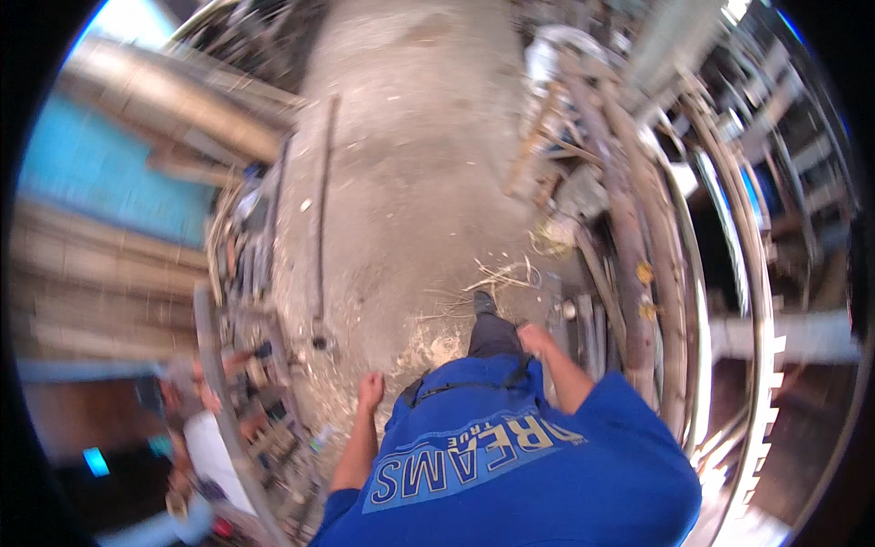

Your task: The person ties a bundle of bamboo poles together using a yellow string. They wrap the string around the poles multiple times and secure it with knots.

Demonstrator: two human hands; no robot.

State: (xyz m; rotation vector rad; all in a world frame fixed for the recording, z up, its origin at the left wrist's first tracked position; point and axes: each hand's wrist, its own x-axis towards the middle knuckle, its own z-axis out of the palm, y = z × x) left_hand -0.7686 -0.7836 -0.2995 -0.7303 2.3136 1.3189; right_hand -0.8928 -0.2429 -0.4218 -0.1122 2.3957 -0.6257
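My left hand hangs beside my blue shirt, over the dirt floor. Its fingers are curled into a loose fist, and no object shows in it. On the other side, my right hand is held a little farther forward, near my dark-trousered leg, also curled with nothing visible in it. Neither hand touches anything around it. One dark shoe is out ahead on the ground, close to scattered thin strips.
Long wooden poles line the right side, with a pale sack beyond them. A long thin stick lies on the floor to the left. Thick bamboo poles and a blue panel border the left. Motion blurs the edges.
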